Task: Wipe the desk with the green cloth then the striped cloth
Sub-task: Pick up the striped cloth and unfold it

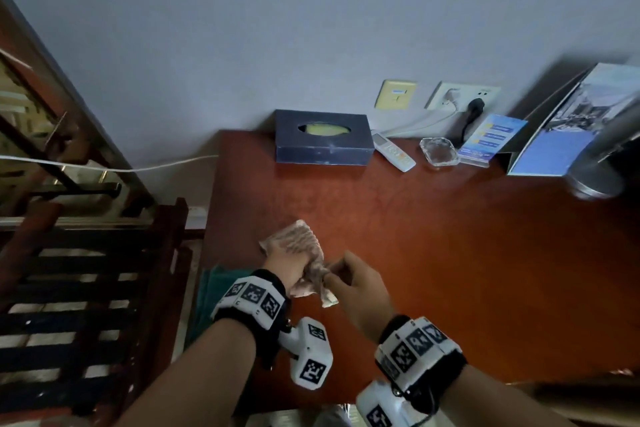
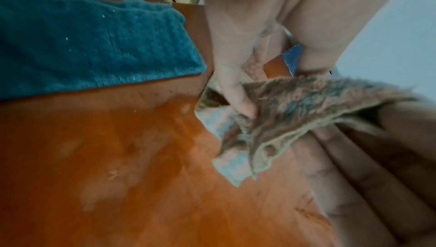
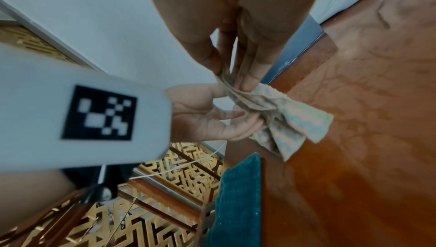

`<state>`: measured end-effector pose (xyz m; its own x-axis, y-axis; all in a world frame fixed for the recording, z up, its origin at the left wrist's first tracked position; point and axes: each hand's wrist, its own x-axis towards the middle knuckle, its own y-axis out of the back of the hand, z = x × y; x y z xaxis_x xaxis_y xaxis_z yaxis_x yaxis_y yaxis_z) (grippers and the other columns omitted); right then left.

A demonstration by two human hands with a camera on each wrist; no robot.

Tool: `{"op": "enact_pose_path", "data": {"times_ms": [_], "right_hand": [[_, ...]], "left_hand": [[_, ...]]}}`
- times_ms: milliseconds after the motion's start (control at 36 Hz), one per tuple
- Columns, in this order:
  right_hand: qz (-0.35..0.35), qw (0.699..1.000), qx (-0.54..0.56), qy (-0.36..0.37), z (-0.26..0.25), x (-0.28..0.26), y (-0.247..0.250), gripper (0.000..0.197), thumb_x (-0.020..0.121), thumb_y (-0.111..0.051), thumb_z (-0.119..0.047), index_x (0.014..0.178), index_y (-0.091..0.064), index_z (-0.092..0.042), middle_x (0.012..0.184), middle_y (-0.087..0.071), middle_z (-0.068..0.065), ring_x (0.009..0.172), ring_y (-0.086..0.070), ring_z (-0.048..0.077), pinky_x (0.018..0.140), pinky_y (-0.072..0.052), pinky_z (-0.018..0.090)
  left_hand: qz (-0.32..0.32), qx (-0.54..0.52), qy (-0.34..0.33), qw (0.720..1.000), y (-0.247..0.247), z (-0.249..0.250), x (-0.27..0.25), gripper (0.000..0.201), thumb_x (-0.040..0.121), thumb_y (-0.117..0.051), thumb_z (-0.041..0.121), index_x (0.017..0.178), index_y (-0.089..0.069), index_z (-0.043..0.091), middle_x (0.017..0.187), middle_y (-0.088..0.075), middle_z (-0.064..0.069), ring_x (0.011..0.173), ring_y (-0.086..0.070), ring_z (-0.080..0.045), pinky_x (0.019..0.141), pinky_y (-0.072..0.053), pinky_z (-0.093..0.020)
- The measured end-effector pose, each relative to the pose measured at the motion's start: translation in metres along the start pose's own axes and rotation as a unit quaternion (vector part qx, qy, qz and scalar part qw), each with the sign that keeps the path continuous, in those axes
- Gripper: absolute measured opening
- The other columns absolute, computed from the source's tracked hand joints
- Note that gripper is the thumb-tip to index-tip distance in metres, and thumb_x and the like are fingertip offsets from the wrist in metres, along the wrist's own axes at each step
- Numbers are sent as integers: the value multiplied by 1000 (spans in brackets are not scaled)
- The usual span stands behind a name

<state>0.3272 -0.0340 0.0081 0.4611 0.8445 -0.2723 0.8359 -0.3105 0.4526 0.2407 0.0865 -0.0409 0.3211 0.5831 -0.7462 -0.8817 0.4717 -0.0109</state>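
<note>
Both hands (image 1: 325,274) pinch the striped cloth (image 1: 298,239), bunched, above the desk (image 1: 450,253).

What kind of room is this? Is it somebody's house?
Probably a hotel room, not a house. On the wooden desk by the wall sit a tissue box, a glass ashtray and a printed guest card, next to a standing brochure.

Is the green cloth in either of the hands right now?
No, the green cloth lies on the desk edge; both hands hold the striped cloth.
</note>
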Motion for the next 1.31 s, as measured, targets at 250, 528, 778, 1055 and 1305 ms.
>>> {"op": "enact_pose_path", "data": {"times_ms": [250,528,778,1055,1305], "right_hand": [[-94,988,-102,60,-2,1,56,25,92,-55,-16,79,-57,-36,92,-69,-6,76,-63,10,67,-49,27],[-280,906,-293,120,-32,67,84,60,80,-60,0,130,-52,-32,147,-34,-10,136,-29,9,114,-27,35],[-258,923,-278,61,-47,72,107,15,91,-56,-21,82,-55,-33,102,-62,-7,100,-57,12,97,-43,38],[-207,931,-284,102,-65,89,120,9,94,-58,-26,89,-62,-20,81,-63,-8,62,-52,-1,59,-40,14],[-209,929,-291,98,-71,109,137,10,96,-52,-32,95,-62,-31,73,-58,-10,54,-47,-2,53,-37,13]], "left_hand": [[-96,196,-214,952,-13,27,-36,32,78,-63,4,93,-42,24,96,-63,-5,80,-58,-16,69,-46,-27],[-249,317,-344,848,-19,68,-85,34,74,-53,-4,94,-43,21,86,-53,6,67,-46,-1,62,-40,-17],[-123,340,-370,856,11,85,-69,45,78,-59,4,112,-46,29,111,-52,9,94,-56,-15,74,-42,-15],[-83,552,-262,787,34,97,-55,11,95,-42,19,88,-50,17,68,-47,6,56,-44,-7,52,-32,-22],[-128,543,-204,805,52,115,-43,6,92,-46,16,94,-44,22,78,-50,3,69,-47,-14,62,-36,-27]]}}
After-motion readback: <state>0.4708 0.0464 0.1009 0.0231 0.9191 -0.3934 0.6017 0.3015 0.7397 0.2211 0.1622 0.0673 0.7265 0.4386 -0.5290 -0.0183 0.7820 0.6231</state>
